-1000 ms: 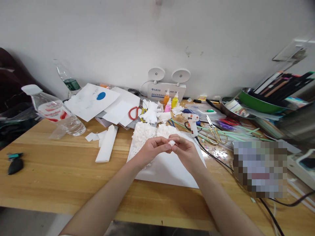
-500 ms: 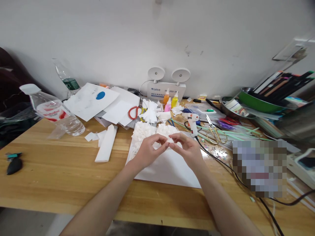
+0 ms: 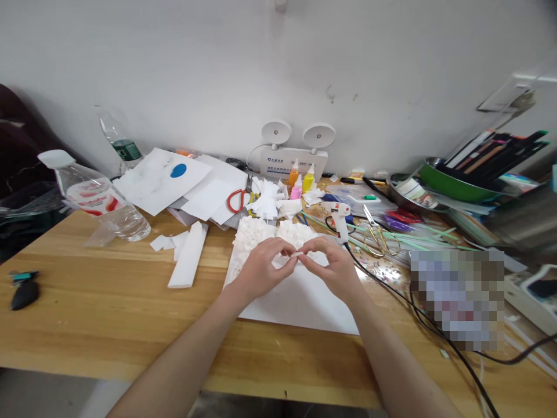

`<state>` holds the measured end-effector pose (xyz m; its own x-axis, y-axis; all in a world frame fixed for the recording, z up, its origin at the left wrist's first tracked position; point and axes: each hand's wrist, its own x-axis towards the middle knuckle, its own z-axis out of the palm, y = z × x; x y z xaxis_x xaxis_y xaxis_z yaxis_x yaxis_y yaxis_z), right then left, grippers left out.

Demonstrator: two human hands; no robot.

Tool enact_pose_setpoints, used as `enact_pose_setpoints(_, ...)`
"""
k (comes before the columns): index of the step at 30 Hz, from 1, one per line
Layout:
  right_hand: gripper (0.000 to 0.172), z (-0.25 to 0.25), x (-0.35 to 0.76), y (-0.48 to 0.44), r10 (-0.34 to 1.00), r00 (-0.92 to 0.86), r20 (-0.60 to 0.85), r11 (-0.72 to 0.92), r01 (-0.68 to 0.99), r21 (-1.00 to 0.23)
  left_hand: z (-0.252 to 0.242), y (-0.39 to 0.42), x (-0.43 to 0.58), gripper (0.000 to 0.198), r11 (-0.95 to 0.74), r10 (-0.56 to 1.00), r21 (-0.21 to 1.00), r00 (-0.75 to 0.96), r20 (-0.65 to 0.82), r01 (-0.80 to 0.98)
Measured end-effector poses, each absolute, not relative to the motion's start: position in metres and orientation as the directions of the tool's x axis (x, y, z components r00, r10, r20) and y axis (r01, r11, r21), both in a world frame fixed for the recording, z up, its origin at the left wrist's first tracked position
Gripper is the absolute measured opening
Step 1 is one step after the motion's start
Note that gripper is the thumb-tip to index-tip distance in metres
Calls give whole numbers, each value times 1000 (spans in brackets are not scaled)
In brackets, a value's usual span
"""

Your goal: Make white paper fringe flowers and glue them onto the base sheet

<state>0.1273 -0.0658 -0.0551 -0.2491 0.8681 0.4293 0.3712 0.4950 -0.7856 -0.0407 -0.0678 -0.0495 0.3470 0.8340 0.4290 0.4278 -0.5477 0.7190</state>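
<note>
Between the fingertips of my left hand and my right hand is a small piece of white paper. Both hands pinch it, thumbs below and index fingers above. Beneath them lies a white sheet on the table. Crumpled white paper bits cover the sheet's far left part, and a second cluster sits behind my fingers, partly hidden by them. A white hot glue gun stands just beyond my right hand.
Left of the sheet lies a folded white paper strip. A water bottle stands farther left. Behind are red-handled scissors and small paint bottles. Gold-handled scissors and a black cord lie on the right.
My fingers have turned the paper piece, which now looks flatter and narrower between them. Both hands stay over the sheet in nearly the same place.
</note>
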Motion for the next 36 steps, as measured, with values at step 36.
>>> enact_pose_setpoints(36, 35, -66, 187, 1, 893, 312, 323, 66, 619, -783, -46, -60, -49, 18, -56, 998, 949, 17, 64, -309)
